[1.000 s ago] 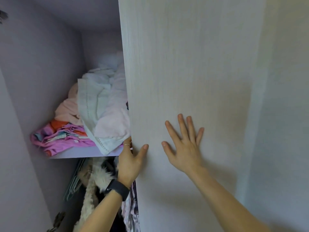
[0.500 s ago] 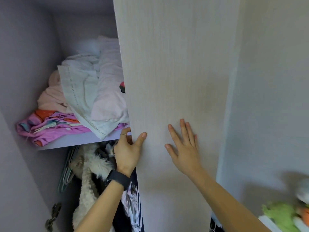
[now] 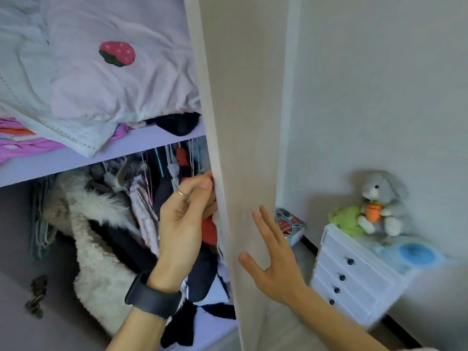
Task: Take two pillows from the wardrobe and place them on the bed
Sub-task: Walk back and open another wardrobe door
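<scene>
Left hand (image 3: 184, 219) grips wardrobe door (image 3: 243, 110) edge | right hand (image 3: 274, 264) spread wide against it | pillows (image 3: 114, 82) on shelf (image 3: 76, 160), none taken

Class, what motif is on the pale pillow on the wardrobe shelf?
A red strawberry with dark leaves, on the pillow; the head view shows it.

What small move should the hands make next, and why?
Probably swing the door wider: the left hand grips its edge, the right hand rests open on its face, and the door covers the right end of the strawberry pillow on the upper shelf.
</scene>
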Demonstrator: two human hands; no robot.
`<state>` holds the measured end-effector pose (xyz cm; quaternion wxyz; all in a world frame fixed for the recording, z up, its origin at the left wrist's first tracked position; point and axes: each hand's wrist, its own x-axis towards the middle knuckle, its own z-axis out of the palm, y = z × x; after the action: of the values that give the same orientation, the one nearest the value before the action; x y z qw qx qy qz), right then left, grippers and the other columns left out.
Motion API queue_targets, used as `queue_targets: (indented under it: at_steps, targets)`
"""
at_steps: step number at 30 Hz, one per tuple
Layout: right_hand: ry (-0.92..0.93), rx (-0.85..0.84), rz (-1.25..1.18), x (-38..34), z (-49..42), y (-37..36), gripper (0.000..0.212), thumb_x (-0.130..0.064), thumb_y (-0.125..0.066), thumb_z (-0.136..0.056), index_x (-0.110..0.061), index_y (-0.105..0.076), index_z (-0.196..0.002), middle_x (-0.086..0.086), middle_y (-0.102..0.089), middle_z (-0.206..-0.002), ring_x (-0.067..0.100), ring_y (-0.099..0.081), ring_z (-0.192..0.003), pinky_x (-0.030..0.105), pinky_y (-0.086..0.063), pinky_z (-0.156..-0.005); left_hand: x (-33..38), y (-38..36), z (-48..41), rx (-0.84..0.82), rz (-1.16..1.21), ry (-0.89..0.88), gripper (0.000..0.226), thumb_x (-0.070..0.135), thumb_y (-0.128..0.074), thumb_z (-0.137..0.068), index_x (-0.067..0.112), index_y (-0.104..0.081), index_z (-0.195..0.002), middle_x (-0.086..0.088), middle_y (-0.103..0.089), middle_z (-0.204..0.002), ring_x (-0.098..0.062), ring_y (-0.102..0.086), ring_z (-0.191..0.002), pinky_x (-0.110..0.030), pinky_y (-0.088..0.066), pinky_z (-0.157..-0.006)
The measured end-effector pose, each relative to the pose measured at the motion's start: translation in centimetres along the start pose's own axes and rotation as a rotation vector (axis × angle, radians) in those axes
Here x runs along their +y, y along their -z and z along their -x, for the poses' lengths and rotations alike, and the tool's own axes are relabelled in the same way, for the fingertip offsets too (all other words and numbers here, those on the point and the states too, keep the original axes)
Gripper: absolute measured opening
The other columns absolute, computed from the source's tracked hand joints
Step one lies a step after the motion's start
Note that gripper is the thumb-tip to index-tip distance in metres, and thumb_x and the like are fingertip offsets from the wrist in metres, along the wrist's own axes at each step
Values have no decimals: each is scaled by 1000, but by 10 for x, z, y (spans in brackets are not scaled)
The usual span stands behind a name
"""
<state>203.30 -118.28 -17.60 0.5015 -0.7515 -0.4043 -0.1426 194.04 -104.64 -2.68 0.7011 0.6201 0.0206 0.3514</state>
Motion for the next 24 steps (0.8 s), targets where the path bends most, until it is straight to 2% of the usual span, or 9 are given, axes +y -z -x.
queue_targets:
  at_steps: [4, 8, 11, 13, 15, 18, 19, 21, 24]
  targets:
    - [-29, 81, 0, 1, 10, 23, 77, -54, -61, -93, -47, -17, -156, -8, -21, -166, 9, -24, -151, 35, -32, -118, -29, -20, 13, -94, -10, 9, 22, 21, -54, -91, 22, -76, -91, -1, -77, -106, -22, -72, -103, -31, -59, -86]
    - [-74, 158, 26, 9, 31, 54, 67, -48, -57, -97, -45, -22, -155, -4, -41, -157, 10, -40, -144, 33, -41, -113, -63, -48, 22, -221, -67, 1, 24, 20, -57, -89, 31, -78, -94, 8, -77, -103, -8, -70, -99, -20, -55, -86]
    - [-49, 229, 157, 18, 50, 78, 60, -40, -50, -103, -43, -22, -155, -10, -50, -146, 5, -50, -133, 26, -46, -105, -94, -69, 21, -343, -179, -14, 24, 14, -58, -96, 20, -70, -116, 7, -71, -121, -9, -64, -116, -34, -52, -101]
    - [-102, 253, 201, 23, 58, 95, 55, -41, -44, -105, -48, -22, -154, -17, -56, -138, 4, -57, -123, 25, -50, -99, -114, -88, 17, -417, -266, -91, 32, 12, -57, -100, 22, -61, -130, 7, -62, -137, -10, -55, -130, -39, -46, -109]
    - [-215, 264, 183, 24, 64, 113, 53, -47, -40, -104, -57, -18, -151, -22, -57, -139, 0, -57, -124, 26, -50, -99, -130, -111, 15, -463, -361, -233, 43, 15, -58, -98, 26, -52, -139, 7, -52, -146, -8, -45, -138, -34, -38, -115]
    - [-336, 327, 178, 32, 66, 140, 64, -43, -48, -101, -60, -10, -151, -11, -56, -145, 0, -55, -129, 25, -48, -103, -149, -147, 13, -524, -526, -358, 57, 19, -60, -97, 28, -40, -149, 2, -39, -155, -10, -31, -146, -20, -24, -118]
    - [-364, 362, 186, 37, 64, 150, 67, -38, -51, -102, -58, -11, -151, -10, -60, -140, 2, -59, -123, 23, -50, -100, -155, -158, 11, -542, -580, -389, 60, 21, -60, -96, 29, -37, -151, 1, -34, -158, -12, -28, -148, -21, -24, -119]
    - [-436, 416, 205, 49, 56, 169, 67, -30, -55, -102, -56, -17, -151, -18, -67, -123, 3, -67, -107, 20, -53, -88, -170, -178, 8, -567, -679, -450, 67, 24, -62, -94, 28, -32, -154, -1, -26, -161, -20, -23, -150, -36, -27, -120]
    - [-498, 460, 254, 65, 47, 189, 64, -25, -54, -103, -52, -22, -151, -32, -63, -110, 2, -67, -95, 17, -52, -81, -191, -202, 3, -583, -820, -504, 78, 25, -66, -90, 26, -25, -157, -8, -17, -164, -34, -17, -151, -58, -33, -113]
